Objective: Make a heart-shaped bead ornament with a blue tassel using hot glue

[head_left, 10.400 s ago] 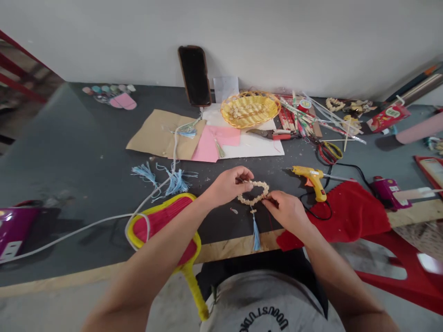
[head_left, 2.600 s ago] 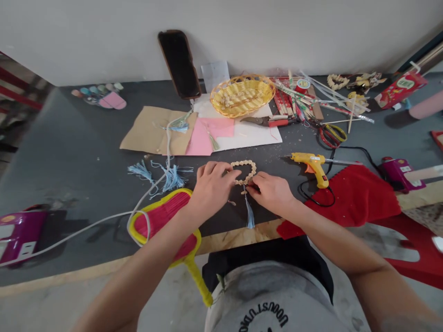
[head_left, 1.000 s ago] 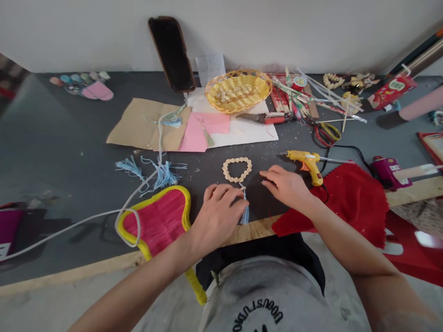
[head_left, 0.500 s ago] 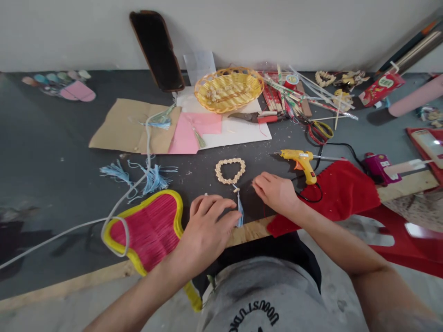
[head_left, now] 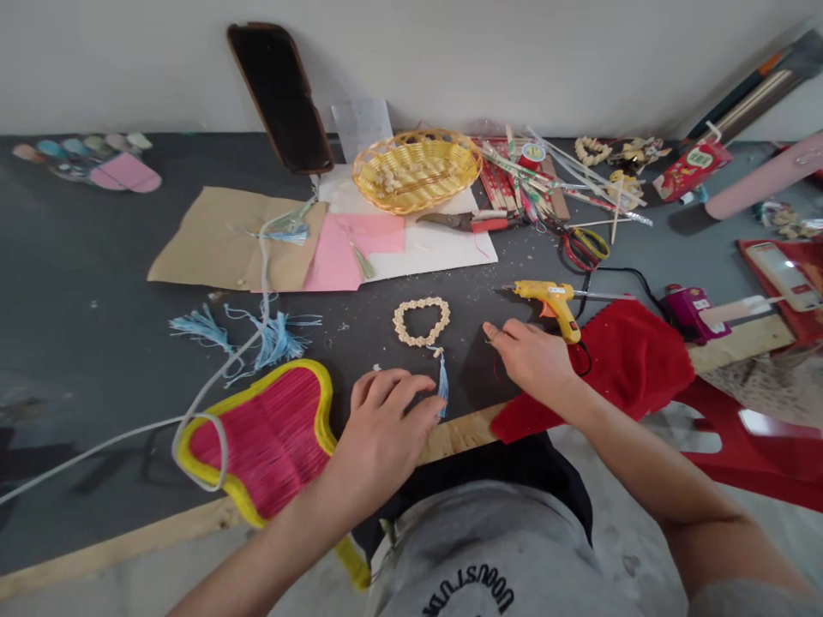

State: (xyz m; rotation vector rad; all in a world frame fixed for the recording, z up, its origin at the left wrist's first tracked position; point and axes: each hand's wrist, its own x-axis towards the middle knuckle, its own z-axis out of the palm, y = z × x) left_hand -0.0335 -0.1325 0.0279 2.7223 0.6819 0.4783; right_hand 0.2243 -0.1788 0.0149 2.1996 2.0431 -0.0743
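Observation:
A heart-shaped beaded ring lies flat on the dark tabletop, with a blue tassel hanging from its lower right toward me. My left hand rests just left of the tassel, fingers apart and curved, its fingertips close to the tassel's end. To the right of the ring, my right hand has its thumb and index finger pinched together over the table. Whatever is in that pinch is too small to make out. The yellow glue gun lies beyond the right hand.
Red cloth lies under my right forearm. A pink and yellow woven piece and looped white cable are at left. Farther back are blue tassels, a wicker basket, pliers, scissors and a leaning phone.
My right hand has moved a little right, away from the beaded ring, still pinched. My left hand stays beside the tassel. The whole view has shifted slightly.

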